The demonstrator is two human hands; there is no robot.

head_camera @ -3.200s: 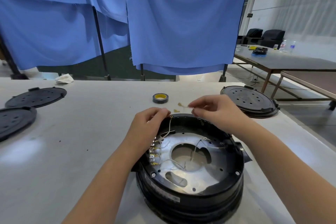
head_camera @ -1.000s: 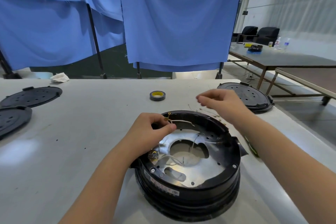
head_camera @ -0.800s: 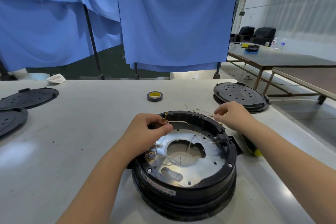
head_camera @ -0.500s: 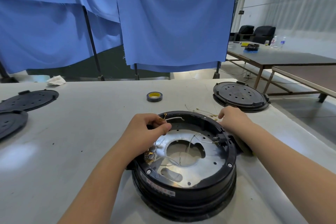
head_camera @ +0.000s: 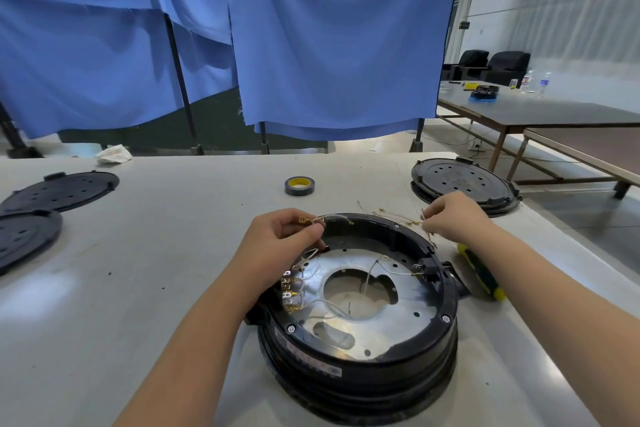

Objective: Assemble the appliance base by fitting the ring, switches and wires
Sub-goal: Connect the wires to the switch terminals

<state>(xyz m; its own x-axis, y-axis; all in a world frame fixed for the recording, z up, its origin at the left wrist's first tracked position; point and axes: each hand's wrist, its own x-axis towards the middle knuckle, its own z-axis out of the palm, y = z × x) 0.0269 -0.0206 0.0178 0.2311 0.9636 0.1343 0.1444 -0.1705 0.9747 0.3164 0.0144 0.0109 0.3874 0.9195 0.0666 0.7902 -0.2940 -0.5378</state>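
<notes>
Behind blue drapes, the base's [head_camera: 356, 333] label [head_camera: 308, 362] is unreadable; left fingers [head_camera: 304, 236] pinch a wire [head_camera: 332, 217], right fingers [head_camera: 429, 218] pinch loose wires [head_camera: 391, 215].

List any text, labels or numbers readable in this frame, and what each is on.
None can be read.
Label on the appliance base side wall: red and dark print, too blurred to read.
Sign on the far wall: too small to read.
Bottles on the far table: labels too small to read.

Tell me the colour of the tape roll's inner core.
Yellow, inside a dark grey tape roll; the head view shows it.
</notes>
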